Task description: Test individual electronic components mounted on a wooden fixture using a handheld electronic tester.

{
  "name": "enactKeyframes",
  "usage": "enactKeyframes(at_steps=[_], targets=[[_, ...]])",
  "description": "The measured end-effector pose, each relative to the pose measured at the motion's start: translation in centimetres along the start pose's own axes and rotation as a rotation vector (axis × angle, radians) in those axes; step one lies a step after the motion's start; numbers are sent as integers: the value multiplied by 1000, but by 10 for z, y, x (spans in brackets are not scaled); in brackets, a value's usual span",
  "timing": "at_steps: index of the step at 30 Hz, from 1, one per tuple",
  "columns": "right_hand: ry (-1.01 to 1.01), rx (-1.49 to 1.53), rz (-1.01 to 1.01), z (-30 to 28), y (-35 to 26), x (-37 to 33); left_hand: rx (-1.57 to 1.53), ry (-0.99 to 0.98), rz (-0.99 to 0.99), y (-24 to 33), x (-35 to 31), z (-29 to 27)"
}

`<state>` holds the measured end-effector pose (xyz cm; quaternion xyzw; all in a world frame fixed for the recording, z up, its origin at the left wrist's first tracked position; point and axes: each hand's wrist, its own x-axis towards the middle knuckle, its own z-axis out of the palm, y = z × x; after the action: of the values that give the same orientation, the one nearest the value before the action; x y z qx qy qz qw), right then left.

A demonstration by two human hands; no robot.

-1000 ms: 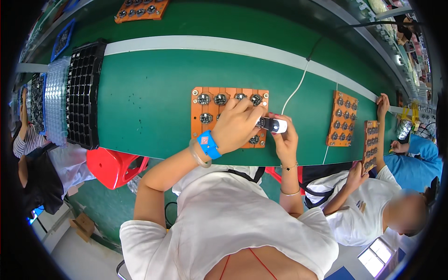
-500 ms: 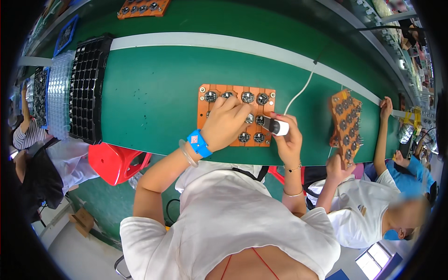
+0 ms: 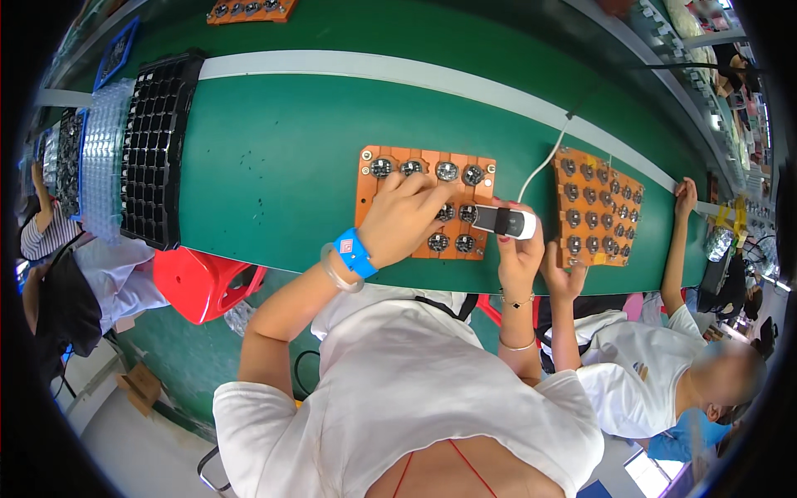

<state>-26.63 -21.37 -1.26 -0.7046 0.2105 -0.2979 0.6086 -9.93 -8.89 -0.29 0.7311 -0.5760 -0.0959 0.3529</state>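
Orange board (image 3: pixel 365 184) under left hand (image 3: pixel 402 219), perhaps for steadying, grip unclear; white-and-black tool (image 3: pixel 508 222) clamped in right hand (image 3: pixel 521 259) at board's right edge.

Three populated orange boards (image 3: pixel 366 184) (image 3: pixel 582 231) (image 3: pixel 249 18), one white-and-black tool (image 3: pixel 520 224)

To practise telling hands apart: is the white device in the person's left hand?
No, the right hand holds the device, while the left hand is over the orange board.
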Motion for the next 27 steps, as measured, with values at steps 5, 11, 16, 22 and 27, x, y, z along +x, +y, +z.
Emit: enactKeyframes(at_steps=[5,11,16,22,27], targets=[[-156,-127,-68,0,-5,8,96,19,-29,-16,-15,-15],[-271,-362,-42,25,-16,19,63,20,-69,-13,-16,-18],[-278,-367,-106,32,-15,21,-106,93,-90,-6,-16,-23],[-183,-126,11,30,-8,12,-14,76,-110,-12,-19,-20],[-135,-39,8,23,-10,12,-2,68,-108,-23,-32,-25]])
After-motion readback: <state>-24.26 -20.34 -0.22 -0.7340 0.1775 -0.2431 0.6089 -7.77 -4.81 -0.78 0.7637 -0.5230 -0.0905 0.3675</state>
